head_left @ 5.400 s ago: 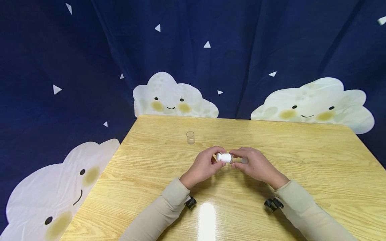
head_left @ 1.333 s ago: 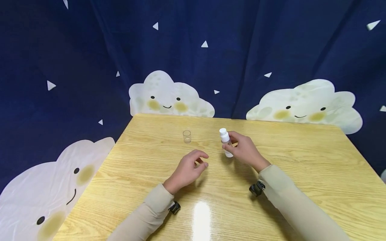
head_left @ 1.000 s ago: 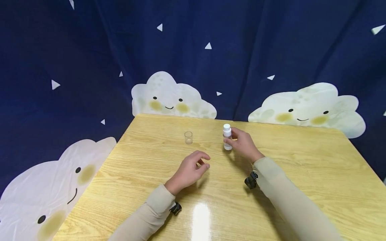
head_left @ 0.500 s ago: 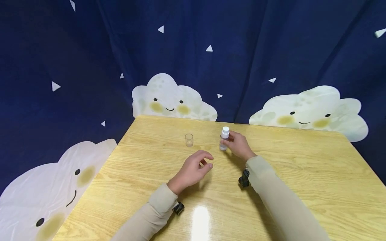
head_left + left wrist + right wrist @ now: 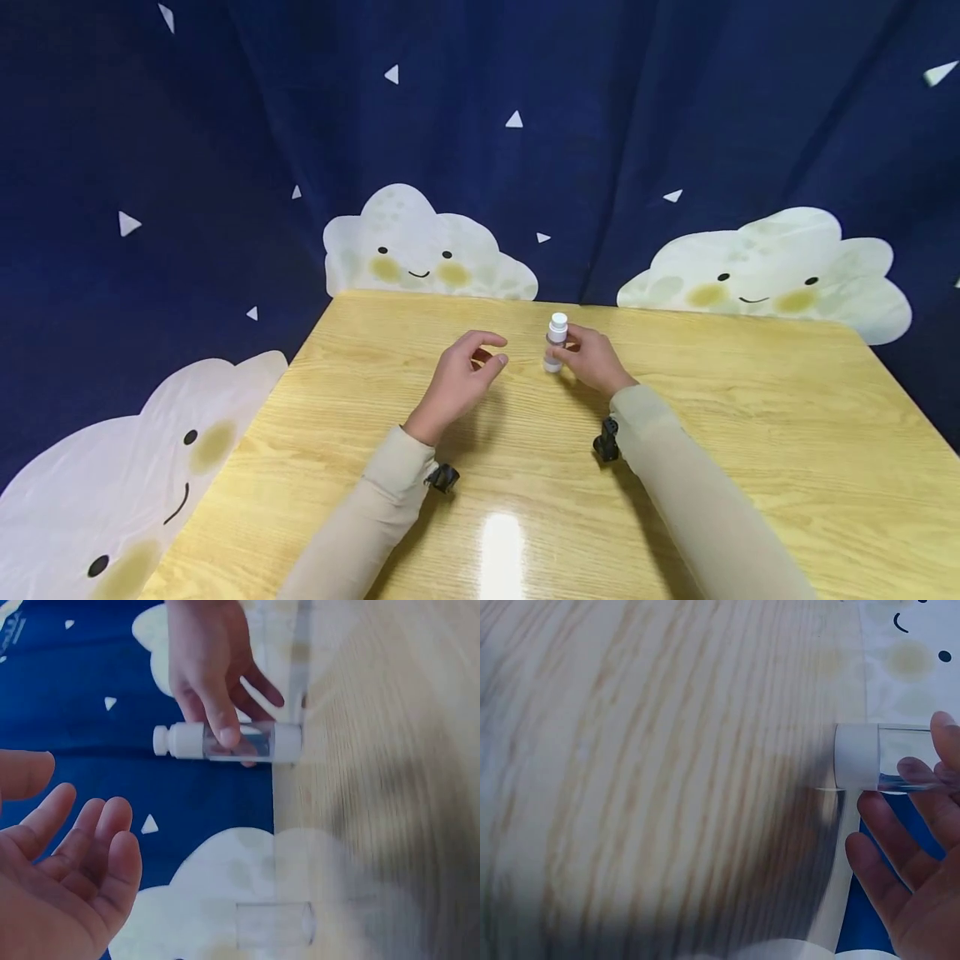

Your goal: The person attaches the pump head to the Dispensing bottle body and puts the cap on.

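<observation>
My right hand [image 5: 594, 360] pinches a small pump bottle [image 5: 558, 329] between thumb and fingers, upright at the table's far middle. The bottle has a white top, a clear body and a white base [image 5: 856, 756]; the base is right at the tabletop. To its left, my left hand [image 5: 457, 377] hovers with loosely bent fingers and holds nothing. In the left wrist view a clear cylindrical cap [image 5: 274, 925] stands on the table near those fingers [image 5: 120, 862]; the left hand hides it in the head view.
The wooden table [image 5: 750, 433] reaches back to a dark blue curtain [image 5: 465, 125] printed with smiling clouds and white triangles. A bright light reflection [image 5: 501, 550] lies on the front of the tabletop.
Both hands first held the bottle sideways; then my left hand let go and the right stood it upright farther back. In the last half second my left hand moved forward toward the clear cap.
</observation>
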### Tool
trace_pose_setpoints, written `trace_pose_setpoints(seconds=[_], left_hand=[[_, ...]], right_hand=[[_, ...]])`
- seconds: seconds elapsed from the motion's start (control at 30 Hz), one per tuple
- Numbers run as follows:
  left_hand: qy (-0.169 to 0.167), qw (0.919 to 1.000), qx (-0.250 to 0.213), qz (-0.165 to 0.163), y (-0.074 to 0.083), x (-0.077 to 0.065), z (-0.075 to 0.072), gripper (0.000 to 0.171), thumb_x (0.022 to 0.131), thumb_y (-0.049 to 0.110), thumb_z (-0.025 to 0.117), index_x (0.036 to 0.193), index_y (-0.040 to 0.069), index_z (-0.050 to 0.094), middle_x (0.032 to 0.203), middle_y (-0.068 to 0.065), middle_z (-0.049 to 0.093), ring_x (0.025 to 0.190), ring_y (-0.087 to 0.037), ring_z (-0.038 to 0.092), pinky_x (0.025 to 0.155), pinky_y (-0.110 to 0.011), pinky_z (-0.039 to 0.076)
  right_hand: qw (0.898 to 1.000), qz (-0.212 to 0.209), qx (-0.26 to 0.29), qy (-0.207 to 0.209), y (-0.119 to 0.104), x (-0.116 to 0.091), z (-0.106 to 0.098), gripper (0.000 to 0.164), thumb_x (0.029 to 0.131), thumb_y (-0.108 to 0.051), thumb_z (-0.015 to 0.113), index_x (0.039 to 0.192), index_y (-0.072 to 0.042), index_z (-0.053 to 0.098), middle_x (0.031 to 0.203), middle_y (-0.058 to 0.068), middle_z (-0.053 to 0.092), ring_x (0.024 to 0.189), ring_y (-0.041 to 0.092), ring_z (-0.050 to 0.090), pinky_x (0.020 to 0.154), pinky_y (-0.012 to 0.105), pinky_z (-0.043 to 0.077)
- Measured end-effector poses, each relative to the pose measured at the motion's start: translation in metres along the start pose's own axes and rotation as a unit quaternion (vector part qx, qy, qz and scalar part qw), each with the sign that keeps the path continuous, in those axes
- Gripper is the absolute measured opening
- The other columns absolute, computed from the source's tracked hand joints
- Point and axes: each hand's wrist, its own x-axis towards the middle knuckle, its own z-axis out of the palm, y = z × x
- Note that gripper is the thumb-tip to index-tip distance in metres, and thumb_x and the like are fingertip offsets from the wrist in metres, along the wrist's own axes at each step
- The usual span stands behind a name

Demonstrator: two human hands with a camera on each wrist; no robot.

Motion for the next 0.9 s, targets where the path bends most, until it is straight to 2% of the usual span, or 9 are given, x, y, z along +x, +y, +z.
trace_pose_setpoints(seconds=[0.2,0.37,0.6,0.77,0.9], left_hand=[[0.031,0.9988,-0.007,-0.037,-0.014,0.009,-0.010,0.026,0.097,0.018,0.062,0.123,0.013,0.065,0.122,-0.008,0.064,0.096,-0.023,0.060,0.076,-0.032,0.051],[0.059,0.9960,0.013,-0.066,-0.030,0.022,-0.020,0.027,0.098,0.017,0.060,0.125,0.011,0.062,0.125,-0.010,0.063,0.098,-0.026,0.058,0.068,-0.030,0.048],[0.070,0.9916,0.044,-0.099,-0.049,0.035,-0.024,0.031,0.097,0.018,0.061,0.127,0.009,0.060,0.130,-0.012,0.061,0.095,-0.025,0.058,0.071,-0.032,0.047],[0.050,0.9881,0.064,-0.131,-0.053,0.041,-0.024,0.044,0.094,0.018,0.065,0.135,0.008,0.053,0.138,-0.013,0.055,0.109,-0.030,0.057,0.083,-0.040,0.049],[0.002,0.9824,0.101,-0.157,-0.059,0.048,-0.022,0.061,0.092,0.019,0.069,0.145,0.007,0.043,0.147,-0.011,0.049,0.125,-0.033,0.053,0.095,-0.045,0.049]], right_hand=[[1.000,-0.002,-0.004,-0.011,0.002,0.000,0.000,0.038,0.093,-0.022,0.069,0.126,-0.003,0.064,0.123,0.020,0.069,0.104,0.034,0.068,0.087,0.045,0.057],[1.000,0.001,-0.001,-0.007,0.002,0.001,-0.001,0.039,0.094,-0.023,0.069,0.128,-0.004,0.064,0.124,0.020,0.069,0.101,0.034,0.069,0.084,0.043,0.058],[1.000,0.000,-0.008,-0.009,-0.003,0.003,0.000,0.039,0.094,-0.023,0.069,0.128,-0.004,0.063,0.125,0.019,0.068,0.101,0.034,0.070,0.083,0.042,0.058],[1.000,0.002,-0.014,-0.015,-0.003,0.003,-0.002,0.040,0.094,-0.024,0.069,0.129,-0.005,0.063,0.126,0.018,0.068,0.101,0.033,0.070,0.083,0.042,0.058],[1.000,0.003,-0.023,-0.013,-0.001,0.001,-0.004,0.040,0.093,-0.024,0.069,0.128,-0.005,0.064,0.125,0.018,0.069,0.101,0.034,0.070,0.082,0.043,0.058]])
